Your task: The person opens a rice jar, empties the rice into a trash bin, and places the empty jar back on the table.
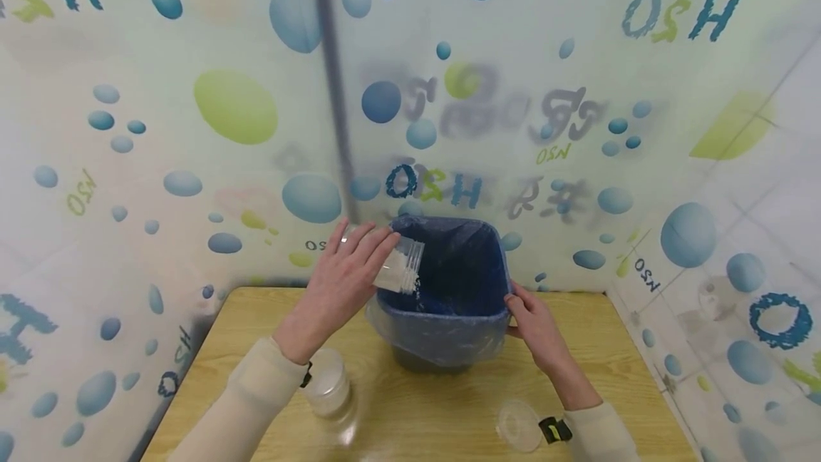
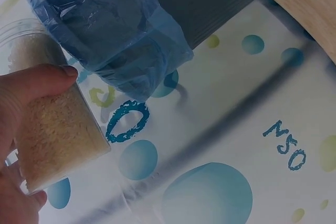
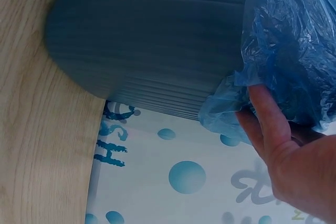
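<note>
My left hand [image 1: 349,269] grips a clear jar [image 1: 404,273] of pale, rice-like grains, tipped on its side with the mouth over a bin. Some grains spill from the mouth down into the bin. In the left wrist view the thumb lies across the jar [image 2: 65,129], which still holds many grains. The grey bin [image 1: 426,362] stands on the table, lined with a blue plastic bag [image 1: 442,337] folded over its rim. At the bin's right side, my right hand [image 1: 539,326] holds the rim through the bag, its thumb on top and fingers beneath the fold [image 3: 231,108].
A second clear jar [image 1: 328,387] stands on the wooden table [image 1: 590,348], by the left forearm. A round translucent lid [image 1: 518,425] lies near the right wrist. Behind the table hangs a patterned curtain [image 1: 244,255], close to the bin.
</note>
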